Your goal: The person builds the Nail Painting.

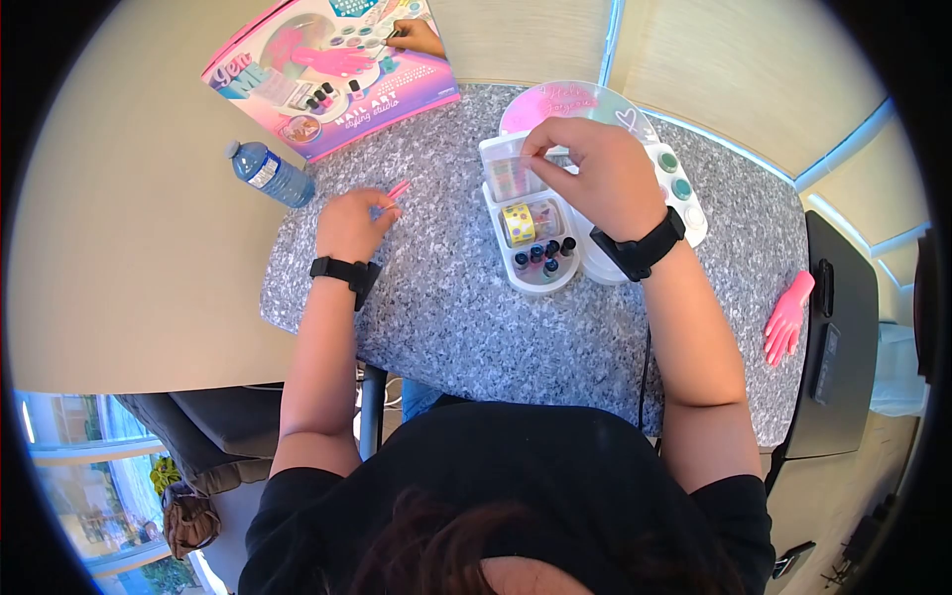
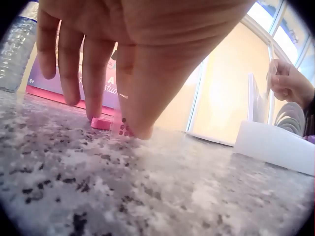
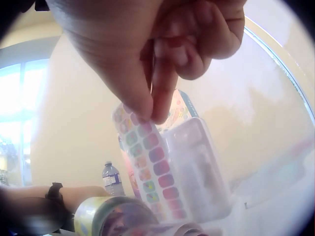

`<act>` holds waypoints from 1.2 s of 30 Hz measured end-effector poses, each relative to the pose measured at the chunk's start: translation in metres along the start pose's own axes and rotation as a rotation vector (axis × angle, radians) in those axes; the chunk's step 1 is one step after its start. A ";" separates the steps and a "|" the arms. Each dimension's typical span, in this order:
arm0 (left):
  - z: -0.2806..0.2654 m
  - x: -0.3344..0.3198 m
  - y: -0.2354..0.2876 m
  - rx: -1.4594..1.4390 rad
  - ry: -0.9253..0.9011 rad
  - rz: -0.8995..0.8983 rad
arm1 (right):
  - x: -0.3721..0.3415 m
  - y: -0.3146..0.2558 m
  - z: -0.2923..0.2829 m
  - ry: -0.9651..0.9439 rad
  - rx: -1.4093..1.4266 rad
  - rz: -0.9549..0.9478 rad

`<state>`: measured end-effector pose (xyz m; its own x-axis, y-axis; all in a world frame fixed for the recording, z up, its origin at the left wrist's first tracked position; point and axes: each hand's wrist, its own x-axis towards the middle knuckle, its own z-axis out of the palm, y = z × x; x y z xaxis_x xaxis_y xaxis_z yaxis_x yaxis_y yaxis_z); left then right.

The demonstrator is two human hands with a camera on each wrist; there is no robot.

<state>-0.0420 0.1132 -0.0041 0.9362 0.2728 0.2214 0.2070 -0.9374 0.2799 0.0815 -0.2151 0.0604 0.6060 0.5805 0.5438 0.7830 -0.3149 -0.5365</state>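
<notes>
My right hand pinches the top edge of a sheet of colourful nail stickers between thumb and forefinger. The sheet stands upright beside a frosted white compartment of the nail art station. On the left, my left hand reaches down to the tabletop. Its thumb and forefinger pinch a small pink piece with a clear, dotted part, low over the granite-patterned table. Below the stickers, a roll of patterned tape lies in the white tray, behind several small nail polish bottles.
The nail art box stands at the back left, with a water bottle near it. A round, printed lid rises behind the station. At the right edge lies a pink model hand, beside a black appliance.
</notes>
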 end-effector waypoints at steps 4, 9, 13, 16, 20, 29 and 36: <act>-0.006 0.004 0.005 0.031 -0.136 -0.078 | -0.003 0.008 0.007 -0.111 0.016 0.006; -0.007 0.001 0.014 0.011 -0.120 -0.046 | -0.002 0.006 0.007 -0.128 -0.029 0.034; -0.003 -0.001 0.017 -0.049 -0.111 -0.050 | -0.002 -0.003 0.004 -0.053 -0.034 -0.012; 0.001 0.000 0.011 -0.090 -0.130 0.025 | -0.003 -0.011 0.002 0.016 -0.031 -0.079; 0.010 -0.002 0.008 -0.213 -0.080 0.060 | -0.003 -0.025 -0.003 0.075 -0.023 -0.133; -0.008 -0.006 0.033 -0.204 -0.211 -0.029 | -0.005 -0.046 -0.015 0.068 0.003 -0.198; -0.045 -0.011 0.071 -1.516 -0.460 -0.138 | -0.010 -0.063 -0.007 0.046 0.015 -0.233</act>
<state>-0.0505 0.0535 0.0551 0.9955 -0.0154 -0.0938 0.0948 0.2391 0.9664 0.0275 -0.2065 0.0933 0.4149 0.6014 0.6828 0.9007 -0.1652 -0.4018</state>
